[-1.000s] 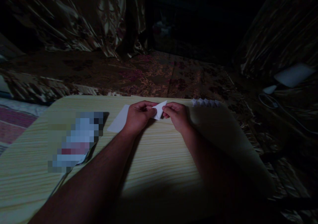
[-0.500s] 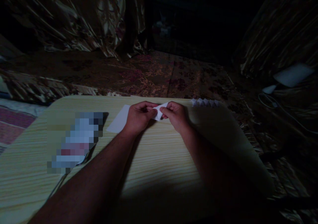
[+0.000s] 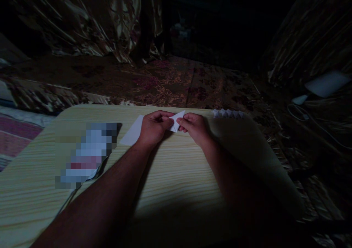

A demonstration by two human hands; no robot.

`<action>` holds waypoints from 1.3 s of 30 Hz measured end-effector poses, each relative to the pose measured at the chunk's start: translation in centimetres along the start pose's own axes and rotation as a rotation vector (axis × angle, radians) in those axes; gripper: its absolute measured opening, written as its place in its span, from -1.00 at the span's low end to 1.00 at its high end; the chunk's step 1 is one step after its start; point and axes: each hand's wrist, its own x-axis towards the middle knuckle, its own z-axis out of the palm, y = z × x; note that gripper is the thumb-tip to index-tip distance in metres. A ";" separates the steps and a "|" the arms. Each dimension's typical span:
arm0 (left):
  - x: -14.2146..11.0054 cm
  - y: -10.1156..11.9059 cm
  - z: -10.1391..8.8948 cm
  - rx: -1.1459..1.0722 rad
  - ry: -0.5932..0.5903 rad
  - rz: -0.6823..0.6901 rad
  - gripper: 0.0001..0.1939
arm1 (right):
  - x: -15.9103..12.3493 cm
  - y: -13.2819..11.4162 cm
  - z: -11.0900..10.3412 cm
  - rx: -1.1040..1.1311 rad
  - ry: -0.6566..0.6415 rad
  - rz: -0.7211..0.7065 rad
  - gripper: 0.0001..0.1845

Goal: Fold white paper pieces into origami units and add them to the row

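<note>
Head view: the left hand (image 3: 155, 128) and right hand (image 3: 194, 126) are both pinching the folded paper (image 3: 177, 122), apparently just above the surface (image 3: 176, 167), right of the white sheet (image 3: 132, 130).

Dim light falls on the counter (image 3: 176, 167) left of the right hand (image 3: 192, 125), deep shadow beyond both hands, edges stretched and smeared.

Head-worn view looks forward, down over table (image 3: 176, 174).
</note>
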 end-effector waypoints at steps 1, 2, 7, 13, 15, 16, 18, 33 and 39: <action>0.0 0.0 0.0 -0.004 0.001 0.000 -0.70 | 0.0 0.0 0.0 -0.016 -0.008 -0.003 -0.73; 0.0 0.0 0.0 -0.008 -0.001 -0.002 -0.70 | 0.0 0.1 0.0 -0.027 -0.010 -0.004 -0.73; 0.1 -0.2 -0.1 0.000 -0.010 0.016 -0.70 | 0.0 0.2 0.1 -0.034 0.010 -0.006 -0.72; 0.2 -0.4 0.0 -0.017 0.012 0.042 -0.71 | -0.1 -0.1 0.3 -0.087 -0.042 0.007 -0.69; 0.2 -0.4 0.0 -0.021 0.031 0.054 -0.72 | -0.1 -0.1 0.2 -0.113 -0.052 0.019 -0.69; 0.2 -0.4 0.1 -0.023 0.038 0.058 -0.73 | -0.1 0.0 0.2 -0.123 -0.055 0.022 -0.69; 0.2 -0.4 0.1 -0.022 0.045 0.061 -0.73 | -0.1 0.0 0.2 -0.134 -0.057 0.017 -0.70; 0.1 -0.4 0.1 -0.038 0.056 0.072 -0.76 | -0.2 -0.2 0.3 -0.193 -0.106 0.026 -0.73; 0.3 -0.5 0.0 -0.048 0.082 0.083 -0.76 | -0.2 -0.3 0.2 -0.192 -0.139 0.015 -0.75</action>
